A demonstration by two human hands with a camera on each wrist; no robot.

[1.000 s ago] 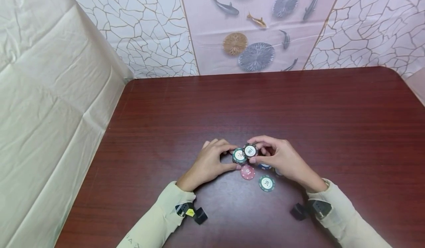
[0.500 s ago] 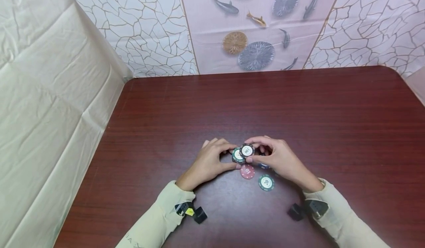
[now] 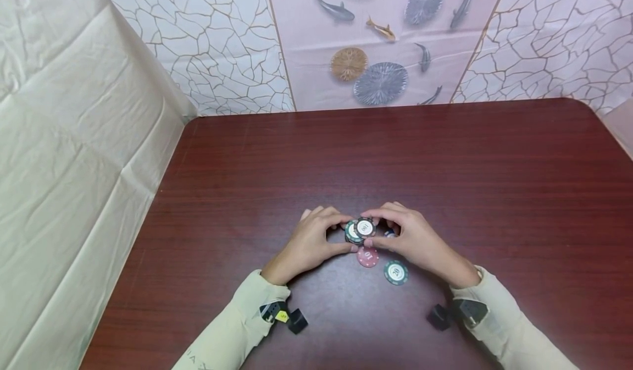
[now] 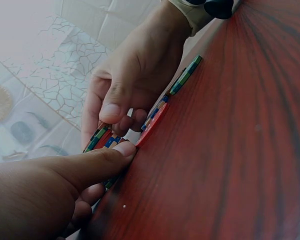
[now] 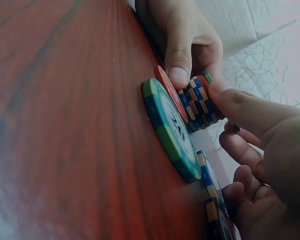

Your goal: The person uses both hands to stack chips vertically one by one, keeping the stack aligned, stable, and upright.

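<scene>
A black poker chip marked 100 (image 3: 365, 227) is pinched by its edge between the thumb and forefinger of my right hand (image 3: 415, 239). It overlaps the green chip (image 3: 349, 232) on top of a short stack of poker chips (image 5: 197, 104). My left hand (image 3: 310, 239) grips that stack from the left, thumb at the near side and forefinger at the far side. Against the near side of the stack lies a red chip marked 10 (image 3: 367, 258). Closer to the body, a green chip marked 20 (image 3: 396, 272) lies flat.
Beneath the right hand, a blue chip (image 3: 389, 232) is partly hidden. In the right wrist view a dark chip (image 5: 218, 222) sits beside it. The brown wooden table (image 3: 277, 161) runs back to a patterned cloth (image 3: 316, 56), with a pale cloth (image 3: 99, 155) hanging at the left.
My right hand has moved slightly left with the black chip, which now covers more of the green chip on the stack. My left hand has stayed in place.
</scene>
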